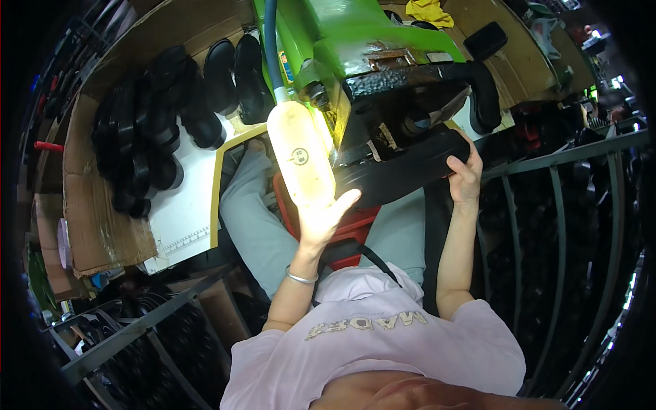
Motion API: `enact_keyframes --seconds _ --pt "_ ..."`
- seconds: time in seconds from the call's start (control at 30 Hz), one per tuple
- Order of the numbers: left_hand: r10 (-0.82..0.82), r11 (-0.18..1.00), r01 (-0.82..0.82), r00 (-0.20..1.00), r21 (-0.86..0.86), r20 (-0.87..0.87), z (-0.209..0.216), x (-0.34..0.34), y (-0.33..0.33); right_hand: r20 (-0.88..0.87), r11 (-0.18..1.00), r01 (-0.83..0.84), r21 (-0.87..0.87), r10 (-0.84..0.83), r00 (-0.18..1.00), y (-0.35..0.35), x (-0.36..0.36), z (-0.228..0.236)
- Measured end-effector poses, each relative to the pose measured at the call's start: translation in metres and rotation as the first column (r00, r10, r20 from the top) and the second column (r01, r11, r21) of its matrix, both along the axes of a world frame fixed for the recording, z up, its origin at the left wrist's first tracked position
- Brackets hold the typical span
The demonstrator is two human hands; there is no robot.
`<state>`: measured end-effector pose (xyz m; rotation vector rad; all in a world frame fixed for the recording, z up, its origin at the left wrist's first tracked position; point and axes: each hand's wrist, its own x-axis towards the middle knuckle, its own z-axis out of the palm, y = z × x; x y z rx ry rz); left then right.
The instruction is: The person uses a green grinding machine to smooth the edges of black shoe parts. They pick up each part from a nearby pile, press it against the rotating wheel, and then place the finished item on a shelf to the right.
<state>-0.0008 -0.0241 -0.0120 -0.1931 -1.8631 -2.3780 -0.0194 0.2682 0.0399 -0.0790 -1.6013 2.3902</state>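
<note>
A long black shoe sole lies across the front of the green machine, held level between both hands. My right hand is closed round its right end, thumb on the near face and fingers over the far edge. At the left end my left hand grips it, the thumb stretched along the near edge. The glowing oval lamp hides the other left fingers. Just behind the sole are the dark metal parts of the machine; whether the sole touches them I cannot tell.
Several black soles are heaped on the white board at left, inside a cardboard surround. More black soles stand right of the machine. Metal rails flank me on both sides. A red container sits between my legs.
</note>
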Motion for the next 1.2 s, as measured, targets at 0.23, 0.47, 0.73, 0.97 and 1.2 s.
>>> enact_keyframes --seconds 0.23,0.47,0.73,0.97,1.2 --pt "0.031 0.999 -0.031 0.998 0.020 0.046 -0.001 -0.007 0.003 0.033 0.989 -0.005 0.146 0.000 0.999 0.001 -0.011 0.026" --pt "-0.015 0.992 0.008 0.998 0.123 0.058 0.017 0.002 -0.014 0.047 0.982 -0.047 0.181 0.039 0.998 -0.021 -0.017 0.035" --pt "-0.089 0.959 0.057 0.991 0.278 0.104 0.032 0.006 -0.036 -0.006 0.971 -0.041 0.236 0.044 0.999 -0.047 -0.010 0.040" --pt "-0.074 0.987 0.064 0.995 0.144 0.067 0.048 0.005 -0.037 -0.128 0.957 -0.046 0.287 0.086 0.988 -0.042 -0.005 0.030" --pt "-0.027 0.998 0.026 0.999 0.050 0.029 0.033 -0.004 -0.022 -0.182 0.940 -0.012 0.341 0.078 0.980 -0.037 0.002 0.033"
